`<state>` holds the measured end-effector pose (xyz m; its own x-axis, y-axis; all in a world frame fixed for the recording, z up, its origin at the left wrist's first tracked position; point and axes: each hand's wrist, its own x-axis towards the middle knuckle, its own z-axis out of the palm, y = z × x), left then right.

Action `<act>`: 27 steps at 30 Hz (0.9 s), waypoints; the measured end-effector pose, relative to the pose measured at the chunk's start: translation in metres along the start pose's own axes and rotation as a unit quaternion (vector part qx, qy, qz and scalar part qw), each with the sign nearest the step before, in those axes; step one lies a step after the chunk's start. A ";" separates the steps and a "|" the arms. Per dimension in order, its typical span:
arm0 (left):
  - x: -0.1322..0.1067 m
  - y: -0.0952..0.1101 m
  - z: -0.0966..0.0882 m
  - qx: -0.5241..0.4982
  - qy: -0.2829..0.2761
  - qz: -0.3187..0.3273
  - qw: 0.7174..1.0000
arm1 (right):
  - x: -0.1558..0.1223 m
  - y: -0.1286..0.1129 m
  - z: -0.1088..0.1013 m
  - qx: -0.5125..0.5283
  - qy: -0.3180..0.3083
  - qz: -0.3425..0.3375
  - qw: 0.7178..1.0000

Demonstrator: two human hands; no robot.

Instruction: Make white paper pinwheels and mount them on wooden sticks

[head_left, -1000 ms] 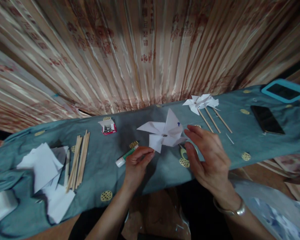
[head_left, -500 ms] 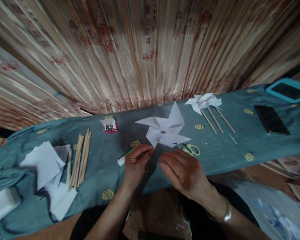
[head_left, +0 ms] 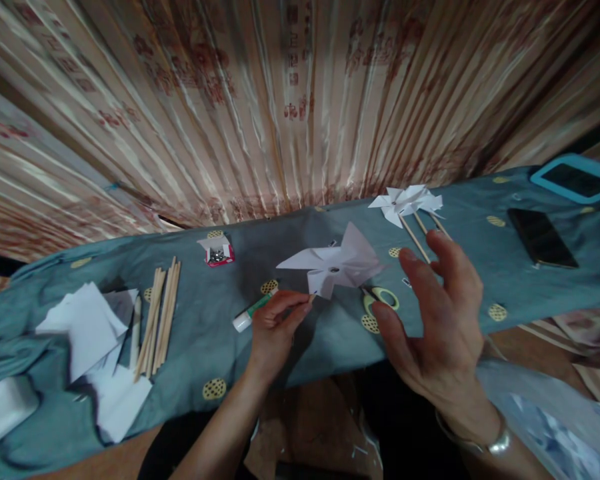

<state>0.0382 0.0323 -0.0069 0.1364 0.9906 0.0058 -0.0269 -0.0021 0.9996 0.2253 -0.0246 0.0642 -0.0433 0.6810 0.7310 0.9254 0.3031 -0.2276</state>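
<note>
A white paper pinwheel (head_left: 325,267) is held up over the cloth by my left hand (head_left: 275,327), whose thumb and fingertips pinch near its lower edge. A small bit of wooden stick shows at the pinch, and the rest of it is hidden. At the pinwheel's centre sits a dark fastener. My right hand (head_left: 437,327) is raised to the right with its fingers spread, holding nothing. Scissors with yellow-green handles (head_left: 387,298) lie between the pinwheel and my right hand. Beside my left hand rests a glue stick (head_left: 243,321) with a white cap.
Finished pinwheels (head_left: 407,200) on sticks lie at the back right, near a black phone (head_left: 543,237) and a blue-framed tablet (head_left: 577,180). On the left are wooden sticks (head_left: 165,320), white paper squares (head_left: 87,327) and an open box of small metal pieces (head_left: 220,253).
My right hand has moved away from the pinwheel to the right and opened. The pinwheel's blades have turned and tilted, while my left hand keeps its pinch.
</note>
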 end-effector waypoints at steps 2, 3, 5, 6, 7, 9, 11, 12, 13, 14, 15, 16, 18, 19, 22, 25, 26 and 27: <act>0.000 0.001 0.000 0.001 0.004 -0.007 1.000 | -0.001 0.002 0.003 0.005 -0.012 0.003 1.000; 0.000 0.002 0.001 0.000 0.006 -0.010 1.000 | -0.002 0.003 0.004 0.005 -0.019 0.008 1.000; 0.000 0.003 0.000 -0.002 0.008 -0.009 1.000 | -0.005 0.006 0.008 0.002 -0.035 0.018 0.999; 0.000 0.003 0.000 -0.003 0.008 -0.006 1.000 | -0.006 0.006 0.010 0.001 -0.042 0.022 0.999; 0.000 0.003 0.000 -0.003 0.009 -0.004 1.000 | -0.008 0.006 0.013 0.003 -0.048 0.025 0.999; 0.001 0.002 -0.001 0.001 0.014 -0.005 1.000 | -0.012 0.005 0.017 0.018 -0.057 0.023 0.998; 0.001 0.001 -0.001 -0.001 0.018 -0.010 1.000 | -0.016 0.002 0.021 0.050 -0.058 0.014 0.997; 0.001 0.000 -0.001 -0.006 0.020 -0.013 1.000 | -0.017 0.000 0.022 0.067 -0.055 0.012 0.996; 0.001 0.000 -0.001 -0.010 0.021 -0.014 1.000 | -0.018 -0.001 0.022 0.083 -0.050 0.013 0.995; 0.001 -0.001 -0.001 -0.012 0.022 -0.013 1.000 | -0.018 -0.001 0.022 0.096 -0.045 0.020 0.994; 0.001 -0.001 -0.001 -0.010 0.022 -0.011 1.000 | -0.018 -0.001 0.022 0.106 -0.042 0.032 0.993; 0.001 -0.001 -0.002 -0.007 0.021 -0.008 1.000 | -0.018 0.001 0.021 0.116 -0.040 0.048 0.991; 0.001 0.000 -0.002 -0.003 0.013 -0.003 1.000 | -0.016 0.004 0.019 0.150 -0.047 0.100 0.982; 0.001 0.000 -0.001 -0.003 0.011 -0.001 1.000 | -0.015 0.006 0.018 0.177 -0.054 0.134 0.973; 0.001 0.002 -0.001 -0.003 0.006 -0.003 1.000 | -0.013 0.009 0.015 0.271 -0.057 0.234 0.932; 0.001 0.003 0.000 -0.005 0.006 -0.010 1.000 | -0.012 0.008 0.015 0.311 -0.026 0.273 0.910; 0.001 0.003 0.000 -0.006 0.006 -0.012 1.000 | -0.012 0.008 0.015 0.310 -0.016 0.276 0.910; 0.001 0.003 0.000 -0.005 0.006 -0.015 1.000 | -0.012 0.008 0.015 0.303 -0.009 0.274 0.913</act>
<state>0.0387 0.0327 -0.0042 0.1251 0.9918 -0.0248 -0.0338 0.0293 0.9990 0.2275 -0.0202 0.0437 0.3533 0.8499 0.3909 0.4317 0.2225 -0.8741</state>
